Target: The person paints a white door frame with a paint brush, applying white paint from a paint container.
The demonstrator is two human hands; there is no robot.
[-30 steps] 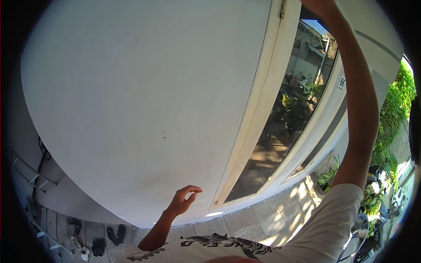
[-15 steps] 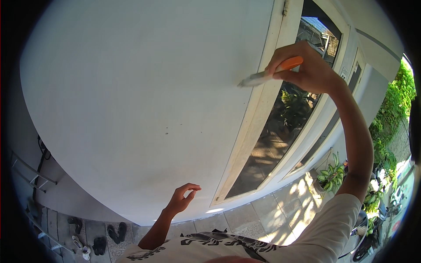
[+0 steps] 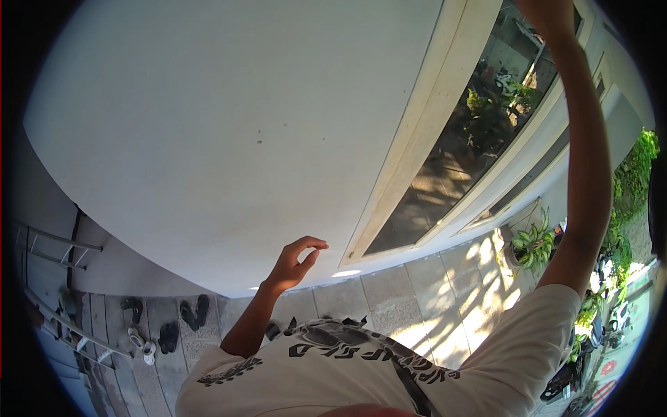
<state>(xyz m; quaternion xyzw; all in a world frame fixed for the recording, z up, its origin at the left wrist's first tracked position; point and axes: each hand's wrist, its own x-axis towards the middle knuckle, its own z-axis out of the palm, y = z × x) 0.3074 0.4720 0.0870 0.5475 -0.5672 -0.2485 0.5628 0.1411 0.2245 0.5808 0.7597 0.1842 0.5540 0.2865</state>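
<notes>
Only the wrist and part of my right hand (image 3: 549, 15) show at the top edge, raised beside the upper part of the glass door; its fingers are cut off by the picture. Whatever it holds is out of view. Low in front of the white wall (image 3: 229, 153) is my left hand (image 3: 295, 265), its fingers loosely bent with a gap to the thumb and nothing between them. I cannot tell whether it touches the wall. Several small dark marks (image 3: 260, 142) dot the wall surface. A cream wooden frame (image 3: 410, 139) borders the wall on the right.
Dark glass (image 3: 479, 139) fills the framed door. A potted leafy plant (image 3: 533, 243) stands by its lower right end. Several shoes (image 3: 194, 313) lie on the paved floor at lower left, near a metal ladder-like frame (image 3: 66, 243). Sunlit paving (image 3: 445, 292) runs along the wall.
My right hand, which held a paintbrush with an orange handle against the edge of the wall, has risen almost out of view. The view has shifted downward; my left hand keeps its shape.
</notes>
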